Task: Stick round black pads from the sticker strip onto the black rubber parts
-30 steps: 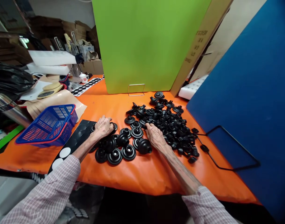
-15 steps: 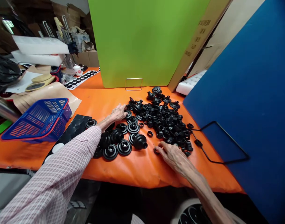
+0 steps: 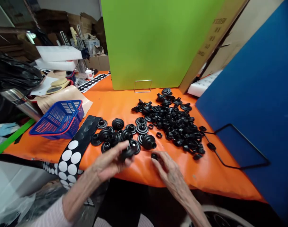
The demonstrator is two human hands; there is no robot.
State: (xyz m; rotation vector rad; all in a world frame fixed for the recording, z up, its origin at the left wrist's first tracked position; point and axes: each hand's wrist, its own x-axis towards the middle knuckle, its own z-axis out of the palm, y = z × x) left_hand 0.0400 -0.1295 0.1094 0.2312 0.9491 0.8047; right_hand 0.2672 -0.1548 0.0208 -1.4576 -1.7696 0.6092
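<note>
a black ribbed rubber boot [image 3: 127, 154] is pinched in the left hand [image 3: 108, 164] fingers above the desk [image 3: 139, 170] edge; a small black rubber ring [image 3: 154, 156], at three o'clock from it, is touched by the right hand [image 3: 168, 171] fingertips, whose closure cannot be told.

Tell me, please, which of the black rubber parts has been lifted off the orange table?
The rubber part pinched in the left hand near the table's front edge. All the others lie on the orange surface; the right hand only touches a small ring.

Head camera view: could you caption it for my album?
Left hand holds a black ribbed rubber boot; right hand fingers a small black ring on the orange table cover.
</note>
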